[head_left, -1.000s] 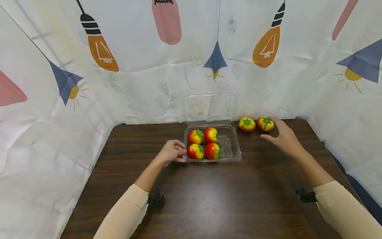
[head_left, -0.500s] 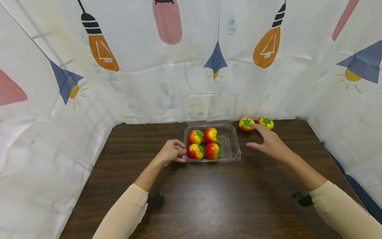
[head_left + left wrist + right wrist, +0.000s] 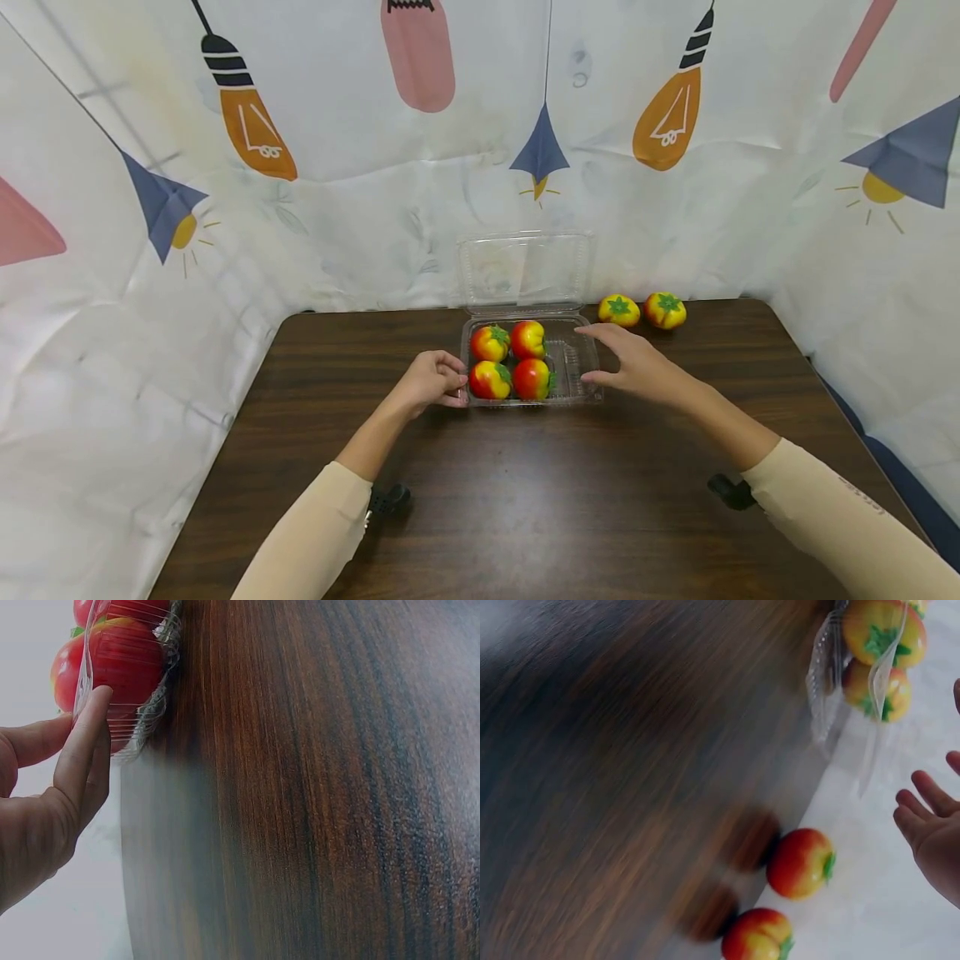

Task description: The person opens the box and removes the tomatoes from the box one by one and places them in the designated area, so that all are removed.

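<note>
With our left hand (image 3: 433, 382) we pinch the left rim of the clear plastic container (image 3: 576, 379) between thumb and fingers, as the left wrist view shows. Our right hand (image 3: 637, 364) is near the container's right end, thumb and fingers spread apart, grasping nothing. We see four red-and-yellow fruits (image 3: 532, 380) in the container's left part, its lid (image 3: 525, 271) raised behind them. Two more fruits (image 3: 618, 310) sit right of it, near the far edge of the dark wooden table (image 3: 480, 500).

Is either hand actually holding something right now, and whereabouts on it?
The left hand pinches the open clear plastic box by the rim at its left side. The right hand holds nothing.
</note>
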A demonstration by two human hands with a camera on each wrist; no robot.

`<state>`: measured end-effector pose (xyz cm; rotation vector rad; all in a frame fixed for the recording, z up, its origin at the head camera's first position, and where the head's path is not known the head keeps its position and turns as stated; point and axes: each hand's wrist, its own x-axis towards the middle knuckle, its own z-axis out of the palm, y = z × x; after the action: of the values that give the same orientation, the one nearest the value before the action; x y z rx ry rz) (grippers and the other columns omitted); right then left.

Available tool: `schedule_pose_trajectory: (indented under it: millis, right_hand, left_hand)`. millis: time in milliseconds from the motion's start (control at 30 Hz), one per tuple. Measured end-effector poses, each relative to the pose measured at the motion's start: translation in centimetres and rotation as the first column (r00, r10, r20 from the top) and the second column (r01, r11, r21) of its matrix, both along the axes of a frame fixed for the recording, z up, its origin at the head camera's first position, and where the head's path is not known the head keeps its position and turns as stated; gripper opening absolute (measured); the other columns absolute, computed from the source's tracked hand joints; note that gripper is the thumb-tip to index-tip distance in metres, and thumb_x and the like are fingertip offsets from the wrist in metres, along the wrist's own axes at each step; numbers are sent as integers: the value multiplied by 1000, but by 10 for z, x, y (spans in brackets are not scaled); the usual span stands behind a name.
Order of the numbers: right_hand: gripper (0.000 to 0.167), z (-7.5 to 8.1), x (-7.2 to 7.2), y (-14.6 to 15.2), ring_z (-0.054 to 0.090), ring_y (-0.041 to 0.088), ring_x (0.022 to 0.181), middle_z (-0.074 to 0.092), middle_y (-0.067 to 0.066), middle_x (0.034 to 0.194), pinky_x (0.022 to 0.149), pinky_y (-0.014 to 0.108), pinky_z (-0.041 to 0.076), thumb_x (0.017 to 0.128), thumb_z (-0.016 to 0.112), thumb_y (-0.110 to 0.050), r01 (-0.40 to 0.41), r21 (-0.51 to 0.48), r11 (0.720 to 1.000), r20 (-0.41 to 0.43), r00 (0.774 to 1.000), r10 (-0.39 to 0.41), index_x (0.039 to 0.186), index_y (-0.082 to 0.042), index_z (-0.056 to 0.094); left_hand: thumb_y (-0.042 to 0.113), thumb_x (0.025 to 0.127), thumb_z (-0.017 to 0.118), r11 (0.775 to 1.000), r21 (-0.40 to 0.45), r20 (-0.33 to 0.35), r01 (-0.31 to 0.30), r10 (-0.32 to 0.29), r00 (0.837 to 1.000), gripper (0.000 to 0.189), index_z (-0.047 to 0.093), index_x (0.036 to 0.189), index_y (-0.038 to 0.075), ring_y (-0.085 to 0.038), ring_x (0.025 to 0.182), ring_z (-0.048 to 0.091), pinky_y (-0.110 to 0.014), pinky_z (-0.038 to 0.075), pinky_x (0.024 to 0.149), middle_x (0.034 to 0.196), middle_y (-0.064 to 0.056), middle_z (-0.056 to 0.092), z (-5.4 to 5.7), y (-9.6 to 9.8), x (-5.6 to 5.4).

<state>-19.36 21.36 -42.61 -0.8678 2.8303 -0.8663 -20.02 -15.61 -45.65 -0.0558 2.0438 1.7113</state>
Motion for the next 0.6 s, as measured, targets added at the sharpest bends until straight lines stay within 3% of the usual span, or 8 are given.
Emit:
schedule_pose_trajectory:
  millis: [300,600]
  right_hand:
    - [71,-3,-6,-24,58,33,133,60,12,145,111,54,51,91,81,-34,-112,-9,994,98,989,112,151,-13,50]
    - [75,-9,-15,-38,63,32,130,61,13,146,109,52,54,93,76,-45,-181,-25,983,241,953,181,154,-14,46]
  left_hand:
    - [-9,98,61,1000,7,-5,-3,3,1000,25,52,121,-13,-20,67,68,-44,67,72,85,-14,68,0,0,0]
    - [-9,97,63,1000,2,-3,1,-1,1000,26,52,121,-13,-19,66,69,-43,67,70,83,-14,67,0,1,-1]
